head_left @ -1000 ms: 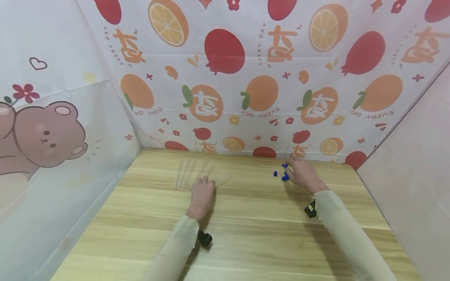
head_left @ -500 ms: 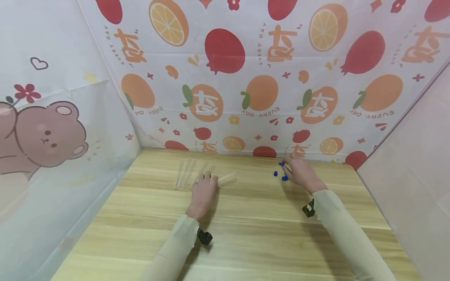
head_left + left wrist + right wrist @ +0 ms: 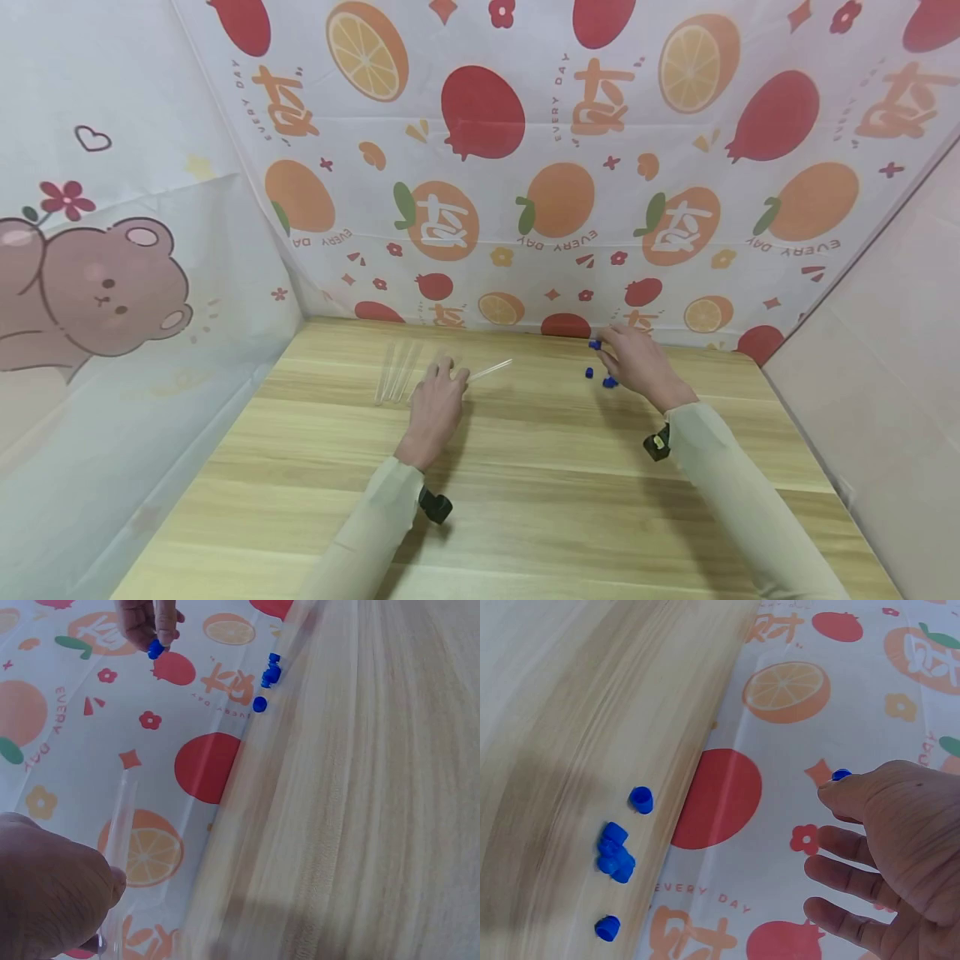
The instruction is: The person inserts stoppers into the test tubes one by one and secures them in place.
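Backed by fruit-printed cloth [image 3: 504, 167] along the far edge of the table [image 3: 525, 483]. Holding a clear tube [image 3: 493, 367] just left of the table's middle, slanted toward the far right corner, and a blue cap [image 3: 595, 344] by the far edge, right of centre. Could drop the cap, small and caught only at the tips; could let the smooth-looking tube twist if pinched loosely; could nudge loose tubes [image 3: 392, 383] nearer the far left corner, or scatter loose caps [image 3: 615, 855]. Pinched narrowly on the tube with the left grip [image 3: 435, 412], contact partly hidden; likewise on the cap with the right grip [image 3: 637, 367], remaining fingers spread.
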A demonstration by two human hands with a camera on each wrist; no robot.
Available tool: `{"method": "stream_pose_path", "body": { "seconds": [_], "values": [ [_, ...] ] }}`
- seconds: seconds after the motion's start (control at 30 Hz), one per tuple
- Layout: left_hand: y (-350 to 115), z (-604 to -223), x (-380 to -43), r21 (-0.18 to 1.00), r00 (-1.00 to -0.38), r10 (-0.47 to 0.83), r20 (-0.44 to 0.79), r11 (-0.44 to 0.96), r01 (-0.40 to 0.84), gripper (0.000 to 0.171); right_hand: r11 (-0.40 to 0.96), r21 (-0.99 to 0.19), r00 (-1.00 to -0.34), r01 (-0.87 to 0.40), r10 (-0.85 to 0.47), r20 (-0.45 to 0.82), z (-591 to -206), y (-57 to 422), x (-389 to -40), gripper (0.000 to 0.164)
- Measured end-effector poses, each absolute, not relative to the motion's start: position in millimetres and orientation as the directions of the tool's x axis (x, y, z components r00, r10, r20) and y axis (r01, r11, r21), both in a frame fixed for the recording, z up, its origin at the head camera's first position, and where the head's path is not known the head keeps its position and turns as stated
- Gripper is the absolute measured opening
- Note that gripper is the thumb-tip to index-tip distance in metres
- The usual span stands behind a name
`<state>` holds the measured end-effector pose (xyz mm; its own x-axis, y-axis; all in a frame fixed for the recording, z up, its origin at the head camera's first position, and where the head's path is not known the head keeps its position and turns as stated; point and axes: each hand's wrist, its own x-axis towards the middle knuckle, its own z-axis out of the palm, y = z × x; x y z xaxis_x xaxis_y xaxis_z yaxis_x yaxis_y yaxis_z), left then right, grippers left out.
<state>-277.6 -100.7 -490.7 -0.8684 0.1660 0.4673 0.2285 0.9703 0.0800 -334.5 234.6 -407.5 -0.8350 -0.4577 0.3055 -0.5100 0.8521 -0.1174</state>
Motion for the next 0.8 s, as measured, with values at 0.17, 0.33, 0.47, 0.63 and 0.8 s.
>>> {"method": "stream_pose_path", "body": {
  "seconds": [0.17, 0.33, 0.47, 0.63, 0.8],
  "values": [
    [-99, -487, -275, 0.069, -0.868, 0.174, 0.464, 0.97, 0.232, 0.014, 0.851, -0.093, -0.826, -0.517, -0.468, 0.314, -403, 230, -331, 0.022],
    [-97, -483, -273, 0.072, -0.869, 0.186, 0.458, 0.967, 0.245, 0.016, 0.848, -0.068, -0.818, -0.525, -0.482, 0.314, -400, 227, -330, 0.023],
    [-96, -478, -271, 0.077, -0.867, 0.196, 0.459, 0.963, 0.258, 0.017, 0.844, -0.054, -0.811, -0.534, -0.493, 0.315, -396, 223, -327, 0.024],
    [-95, -473, -270, 0.06, -0.85, 0.208, 0.484, 0.961, 0.27, 0.017, 0.839, -0.044, -0.804, -0.543, -0.503, 0.317, -391, 218, -324, 0.024],
    [-95, -469, -269, 0.023, -0.819, 0.226, 0.527, 0.96, 0.279, 0.016, 0.835, -0.052, -0.804, -0.548, -0.509, 0.309, -390, 212, -321, 0.024]
  ]
}}
